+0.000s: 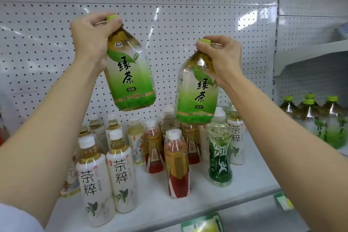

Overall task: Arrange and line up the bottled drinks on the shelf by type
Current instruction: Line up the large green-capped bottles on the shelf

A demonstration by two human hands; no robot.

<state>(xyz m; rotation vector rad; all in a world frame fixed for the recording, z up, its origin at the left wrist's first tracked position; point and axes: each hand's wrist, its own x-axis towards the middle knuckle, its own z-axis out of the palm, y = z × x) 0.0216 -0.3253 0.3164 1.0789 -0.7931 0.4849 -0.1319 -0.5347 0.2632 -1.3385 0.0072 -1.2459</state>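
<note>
Two large green tea bottles hang in the air above the shelf. My left hand [92, 37] grips the neck of the left green tea bottle [130, 73], which tilts with its base to the right. My right hand [222, 56] grips the neck of the right green tea bottle [197, 90], its base just above the small bottles. Below stand mixed small bottles: white-label tea bottles [120, 175], red-and-gold bottles [178, 167] and a green clear bottle [219, 152].
The white shelf board [244, 181] carries the small bottles in front of a pegboard back wall [188, 24]. On the neighbouring shelf to the right stand several large green tea bottles [327, 117]. Green price tags [203, 224] sit on the front edge.
</note>
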